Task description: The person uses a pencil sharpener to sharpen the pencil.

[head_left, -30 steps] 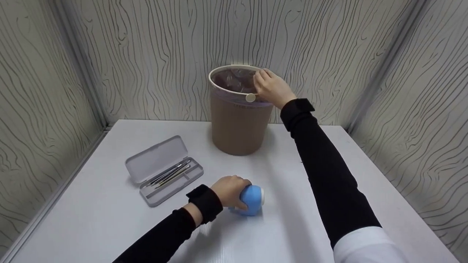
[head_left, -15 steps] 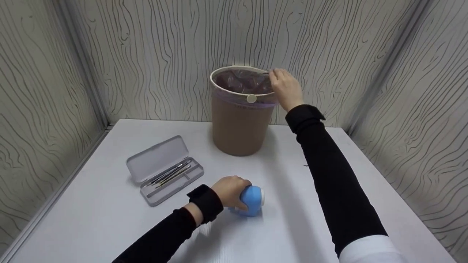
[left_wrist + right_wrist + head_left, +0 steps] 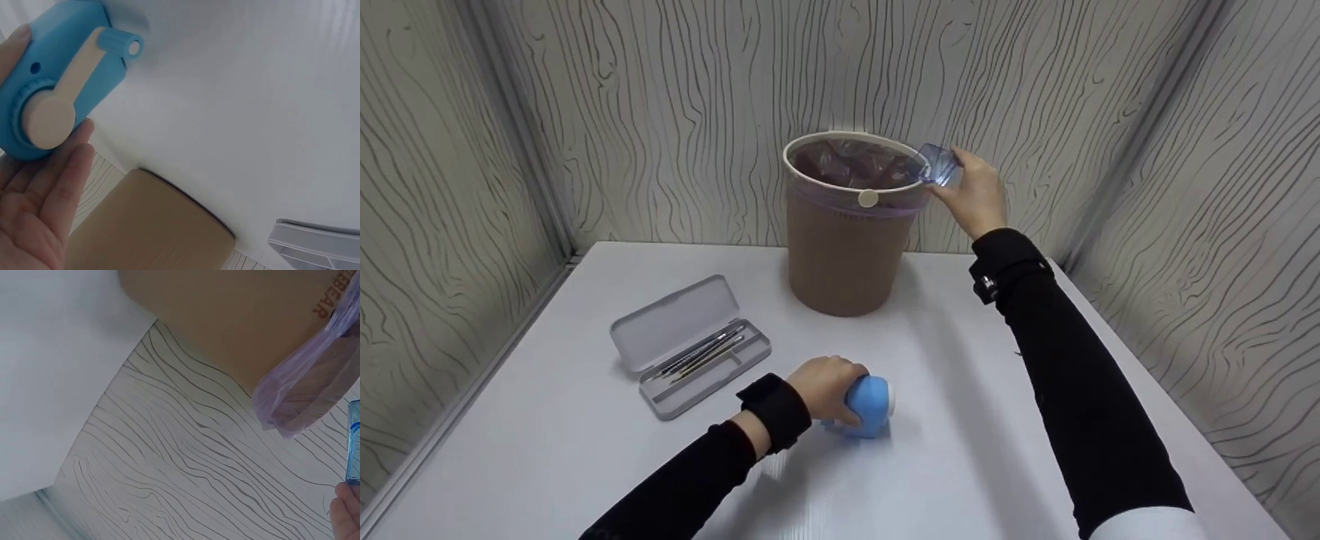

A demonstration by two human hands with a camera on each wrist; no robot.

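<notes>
My left hand (image 3: 826,386) grips a blue sharpener body (image 3: 870,406) lying on the white table (image 3: 975,457). The left wrist view shows this blue device (image 3: 62,84) with a cream crank handle (image 3: 62,101) against my fingers (image 3: 50,191). My right hand (image 3: 976,193) holds a small clear blue tray (image 3: 937,165) at the right rim of the brown bin (image 3: 844,247). The bin has a cream ring and a purple liner bag (image 3: 851,163). An edge of the clear blue tray (image 3: 353,439) shows in the right wrist view beside the purple bag (image 3: 306,391).
An open grey case (image 3: 690,345) holding several thin tools lies left of the sharpener. Wood-grain panels (image 3: 450,150) wall in the table on the left, back and right. The bin stands near the back wall.
My right hand has drawn back from inside the bin's opening to just right of its rim, and the clear blue tray now shows in it. The left hand stays on the sharpener.
</notes>
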